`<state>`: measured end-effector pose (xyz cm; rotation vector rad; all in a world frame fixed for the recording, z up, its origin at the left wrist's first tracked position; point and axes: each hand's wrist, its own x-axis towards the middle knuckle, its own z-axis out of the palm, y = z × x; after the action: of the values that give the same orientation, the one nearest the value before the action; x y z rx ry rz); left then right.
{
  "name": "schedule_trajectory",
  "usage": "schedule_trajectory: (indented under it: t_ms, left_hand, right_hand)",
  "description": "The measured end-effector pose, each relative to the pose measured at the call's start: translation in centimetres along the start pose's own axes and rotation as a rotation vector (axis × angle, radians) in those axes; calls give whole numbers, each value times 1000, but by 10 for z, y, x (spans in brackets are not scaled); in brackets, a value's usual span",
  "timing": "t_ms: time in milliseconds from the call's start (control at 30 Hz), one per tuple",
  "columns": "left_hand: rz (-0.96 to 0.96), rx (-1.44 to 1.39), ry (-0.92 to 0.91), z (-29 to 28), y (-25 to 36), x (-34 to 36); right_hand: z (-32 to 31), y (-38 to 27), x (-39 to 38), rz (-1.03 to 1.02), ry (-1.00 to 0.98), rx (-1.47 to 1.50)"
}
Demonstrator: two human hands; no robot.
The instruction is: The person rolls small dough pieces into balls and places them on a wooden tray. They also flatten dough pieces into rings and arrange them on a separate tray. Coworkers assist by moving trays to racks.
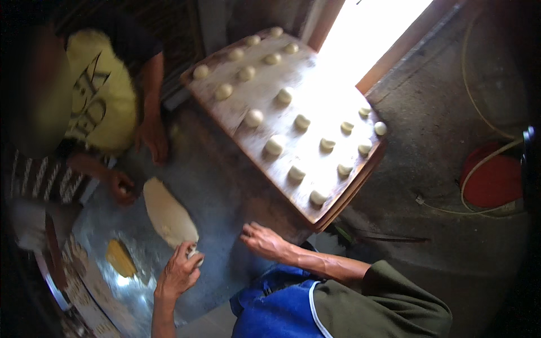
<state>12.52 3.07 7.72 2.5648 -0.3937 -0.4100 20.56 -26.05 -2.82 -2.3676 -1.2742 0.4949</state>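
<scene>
On the grey metal tabletop lies a long, flattened strip of pale dough. My left hand is closed at its near end, with a small rolled-up piece of dough in the fingers. To the right, my right hand hovers over the table with its fingers curled together. Nothing shows in it, and its fingertips are partly hidden. A yellow slab rests on the table left of my left hand.
A stack of wooden boards stands at the far right of the table, its top bearing several round dough balls. Across from me, a person in a yellow top has both hands by the table. A red object and a cable lie on the floor.
</scene>
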Motion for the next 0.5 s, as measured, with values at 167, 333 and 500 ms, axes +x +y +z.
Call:
schedule_trajectory:
  t_ms: [167, 333, 500]
  left_hand:
    - [639, -148, 564, -86, 91, 244]
    - [758, -386, 497, -72, 142, 487]
    - [551, 20, 410, -21, 132, 553]
  right_hand:
    - [-152, 60, -26, -42, 510, 252]
    - [-287, 164, -25, 153, 1402, 194]
    - [-267, 228, -29, 420, 1144, -232]
